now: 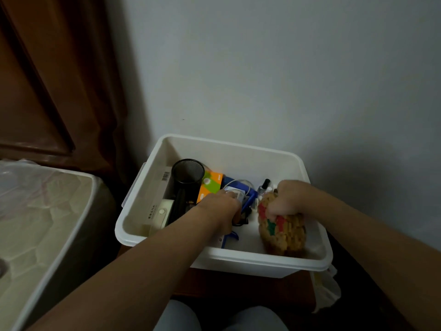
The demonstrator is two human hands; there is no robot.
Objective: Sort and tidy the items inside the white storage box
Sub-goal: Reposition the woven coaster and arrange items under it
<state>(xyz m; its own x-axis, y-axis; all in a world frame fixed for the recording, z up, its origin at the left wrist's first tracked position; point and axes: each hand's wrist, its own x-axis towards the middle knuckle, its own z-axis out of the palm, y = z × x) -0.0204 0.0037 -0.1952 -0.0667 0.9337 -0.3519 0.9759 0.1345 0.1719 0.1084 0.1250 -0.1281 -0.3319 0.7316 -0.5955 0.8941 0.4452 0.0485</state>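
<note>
Here the right hand (287,198) grips the knitted pouch (282,226); the left hand (220,206) reaches knuckles-up, grasp hidden.

Box (238,255) sitting on a stand against the wall, bed (43,211) to its left. Inside: cup (187,172) standing at the back left, carton (211,185) lying just right of it, pouch (284,231) sitting front right, bottle (263,186) standing behind it.

right hand (287,198) gripping woven pouch (284,229), white box (262,259)

Box (238,256) rear free; mesh cup (187,172) blocking left, prob.
</note>
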